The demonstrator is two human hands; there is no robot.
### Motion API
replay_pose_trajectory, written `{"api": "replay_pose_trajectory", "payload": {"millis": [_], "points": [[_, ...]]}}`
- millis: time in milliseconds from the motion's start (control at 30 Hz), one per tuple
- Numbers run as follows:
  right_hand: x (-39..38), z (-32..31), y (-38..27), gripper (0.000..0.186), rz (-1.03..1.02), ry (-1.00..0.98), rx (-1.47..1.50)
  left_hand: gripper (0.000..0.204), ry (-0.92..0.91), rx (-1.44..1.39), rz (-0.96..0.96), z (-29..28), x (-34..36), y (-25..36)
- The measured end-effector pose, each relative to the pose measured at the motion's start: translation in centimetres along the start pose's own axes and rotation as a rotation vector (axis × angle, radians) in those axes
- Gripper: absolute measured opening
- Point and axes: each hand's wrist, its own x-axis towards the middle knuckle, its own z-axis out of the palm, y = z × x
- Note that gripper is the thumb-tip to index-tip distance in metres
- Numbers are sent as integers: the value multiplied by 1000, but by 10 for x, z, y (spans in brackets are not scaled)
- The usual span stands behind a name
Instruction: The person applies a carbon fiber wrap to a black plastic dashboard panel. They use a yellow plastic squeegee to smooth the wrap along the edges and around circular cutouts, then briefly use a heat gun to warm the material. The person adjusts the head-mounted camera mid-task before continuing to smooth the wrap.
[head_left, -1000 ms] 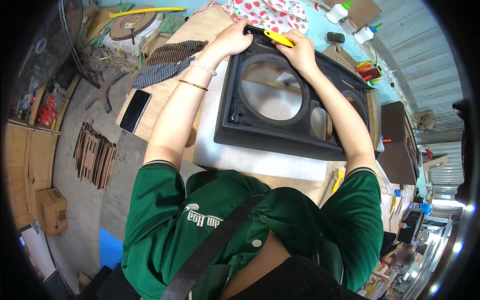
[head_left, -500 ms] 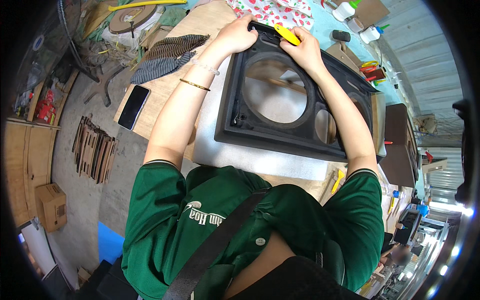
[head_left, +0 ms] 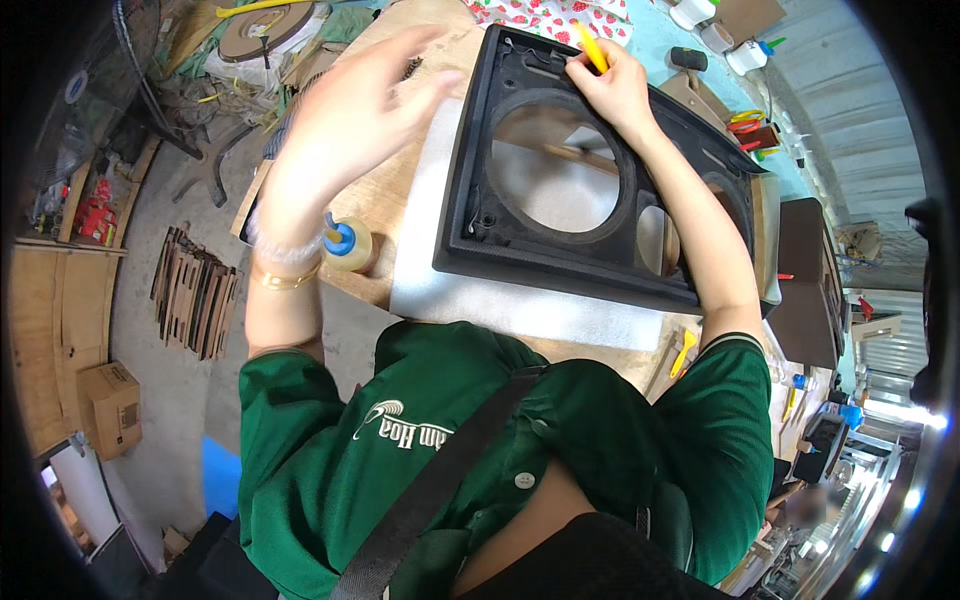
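Note:
A black speaker cabinet (head_left: 462, 190) with a large round opening and smaller openings lies on a white foam sheet (head_left: 425, 285). At its far edge, my right hand (head_left: 618, 95) is closed around a slim yellow-handled tool (head_left: 593, 50); the tool's working end is hidden by the fingers. My left hand (head_left: 365, 110) is off the cabinet, in the air to its left, blurred, with thumb and fingers apart and nothing visible in it. Beside my left wrist stands a bottle of yellowish liquid (head_left: 352, 250) with a blue cap.
A strawberry-print cloth (head_left: 555, 14) lies beyond the cabinet. White bottles (head_left: 746, 57) and hand tools (head_left: 748, 128) sit at the far right. A brown box (head_left: 803, 285) stands right of the cabinet, a yellow brush (head_left: 684, 352) nearer me. Wood strips (head_left: 195, 295) lie on the floor.
My left hand has let go of the cabinet's far left corner and swung left toward me. My right hand stays at the far edge, with the yellow tool tilted more upright.

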Motion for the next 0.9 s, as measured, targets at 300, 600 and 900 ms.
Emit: {"api": "replay_pose_trajectory", "payload": {"millis": [300, 600, 900], "points": [[1, -1, 3, 24, -144, -80, -91, 45, -771, 51, -1218, -31, -199, -79], [5, -29, 1, 50, -123, -14, 94, 63, -295, -39, -1278, 90, -244, -82], [0, -55, -7, 20, -344, -163, -25, 38, -196, -206, -753, 47, -131, -37]]}}
